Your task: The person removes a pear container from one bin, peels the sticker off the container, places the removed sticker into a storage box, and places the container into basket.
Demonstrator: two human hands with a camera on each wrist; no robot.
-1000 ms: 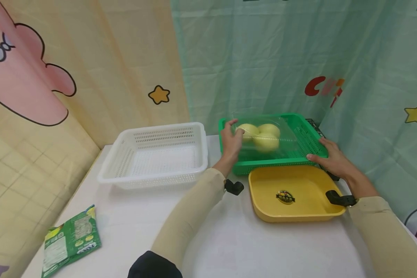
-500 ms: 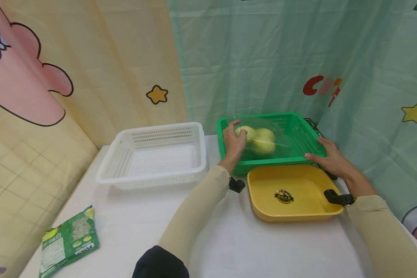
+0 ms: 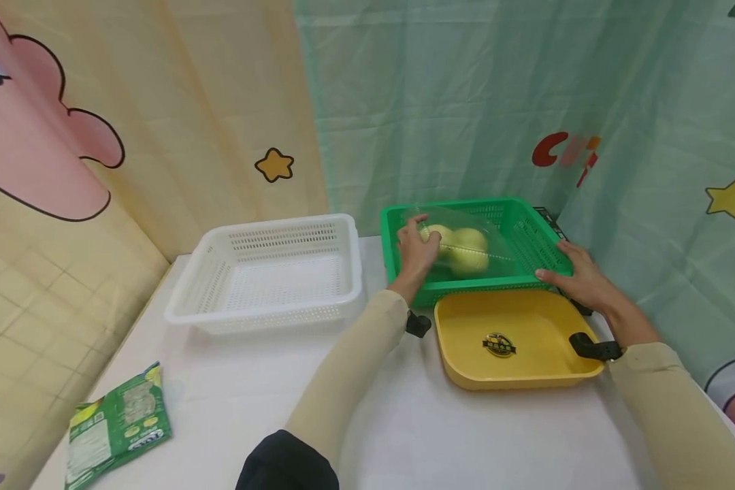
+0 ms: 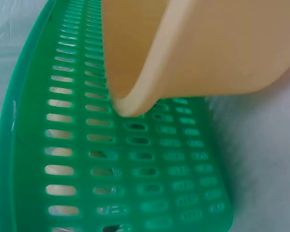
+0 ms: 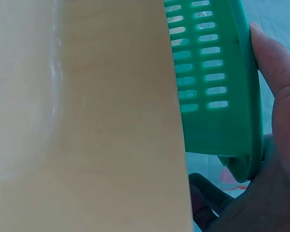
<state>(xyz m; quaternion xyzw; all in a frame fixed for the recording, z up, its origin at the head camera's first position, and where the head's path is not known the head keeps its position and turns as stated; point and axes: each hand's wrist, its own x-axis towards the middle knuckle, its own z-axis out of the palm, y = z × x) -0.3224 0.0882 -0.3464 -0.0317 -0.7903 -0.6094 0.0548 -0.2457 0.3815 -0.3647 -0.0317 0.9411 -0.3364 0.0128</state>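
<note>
A white-covered worktop (image 3: 404,422) stood in front of draped yellow and pale green curtains. The largest thing on it was a white slotted basket (image 3: 269,275) at the left-centre. Just to its right, at the back, stood a green slotted basket (image 3: 527,235), and directly in front of that, touching or nearly touching its front wall, lay a shallow yellow tray (image 3: 514,344) with a small round label in its middle. A green snack packet (image 3: 118,425) lay flat near the worktop's front left corner, well apart from the rest.

Inside the green basket sat a clear plastic bag (image 3: 465,238) holding pale yellow round fruit (image 3: 468,248), toward the basket's left half. The left hand (image 3: 415,253) reached over the basket's front-left corner, its fingers curled onto the bag by the leftmost fruit, so that grip was closed on the bag. The right hand (image 3: 578,279) lay against the green basket's right front corner, fingers stretched along the rim and thumb behind; the right wrist view showed the fingers (image 5: 280,96) flat against the outer wall, a relaxed, unclenched grip.
</note>
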